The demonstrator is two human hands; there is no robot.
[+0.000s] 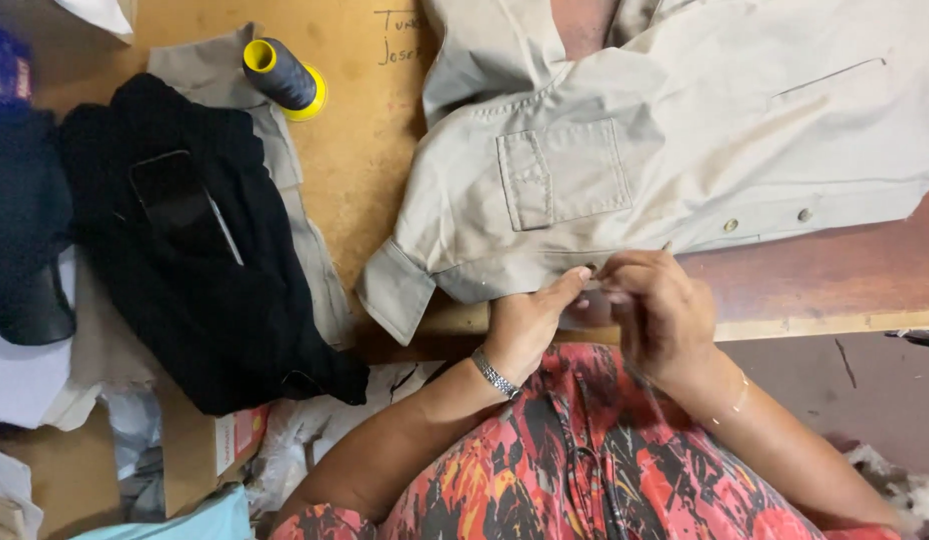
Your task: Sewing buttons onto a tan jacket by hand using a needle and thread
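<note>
The person wears a garment (585, 450) patterned in red, coral and black. A silver link bracelet (496, 373) circles the left wrist, and a thin pale bangle (740, 397) sits on the right wrist. Both forearms are bare.

Matt cloth shirt (685, 150); wood table (355, 150)

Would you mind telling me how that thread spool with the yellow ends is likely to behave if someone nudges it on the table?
The thread spool lies tilted on its side on the wooden table, so a nudge would probably set it rolling. Its wider yellow base suggests it would curve rather than run straight. It looks small and probably light.
</note>
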